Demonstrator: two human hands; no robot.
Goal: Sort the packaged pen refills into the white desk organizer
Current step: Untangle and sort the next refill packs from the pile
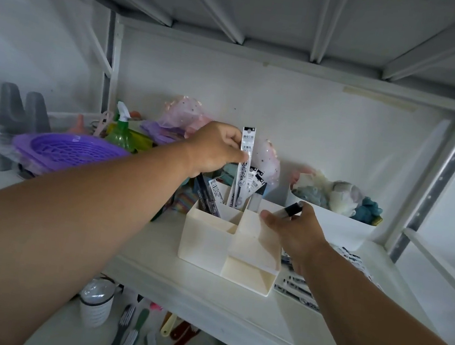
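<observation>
Two closed grips: left hand (215, 149) pinching an upright packaged refill (245, 157) over the organizer (206, 239), right hand (293, 233) around a pen (291, 209).

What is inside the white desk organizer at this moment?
Several packaged refills stand upright in the back compartments of the organizer; the left hand holds one more refill there. The front compartments look empty, though their walls hide the bottoms.
</observation>
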